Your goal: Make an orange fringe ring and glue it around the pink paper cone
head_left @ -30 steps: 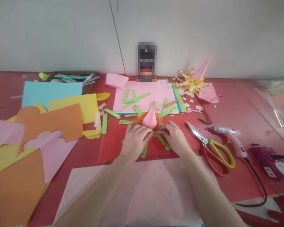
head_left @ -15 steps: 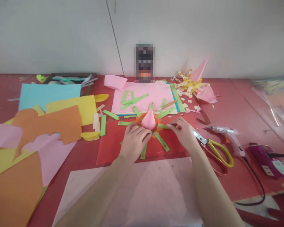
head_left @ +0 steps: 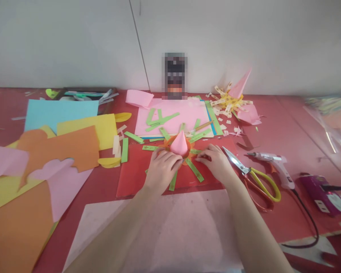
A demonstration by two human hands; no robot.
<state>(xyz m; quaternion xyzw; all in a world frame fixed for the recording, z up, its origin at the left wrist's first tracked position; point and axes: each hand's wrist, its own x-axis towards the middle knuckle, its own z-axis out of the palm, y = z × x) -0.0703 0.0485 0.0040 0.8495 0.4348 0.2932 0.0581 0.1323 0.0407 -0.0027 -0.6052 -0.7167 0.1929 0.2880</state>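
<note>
A paper craft with an upright pink cone (head_left: 179, 144), an orange scalloped base (head_left: 192, 151) and green strips fanning outward lies on a red sheet (head_left: 130, 178). My left hand (head_left: 162, 168) is closed at its near-left edge, fingers bent against the base and hiding part of it. Near the craft's right side is my right hand (head_left: 215, 162), its thumb and fingers apart around the outer end of a green strip (head_left: 195, 151); whether they touch it is unclear. Another patterned green strip (head_left: 195, 170) points toward me between the hands.
Scissors (head_left: 247, 170), a glue gun (head_left: 272, 157) and a purple power box (head_left: 319, 193) are on the right. Coloured sheets (head_left: 74, 146) overlap on the left. Behind the craft are a pencil (head_left: 203, 126), stacked pink paper (head_left: 184, 113) and a yellow craft with a cone (head_left: 240, 87).
My right hand has loosened from the right-hand green strip and shifted slightly left, its fingers spreading. My left hand stays on the craft.
</note>
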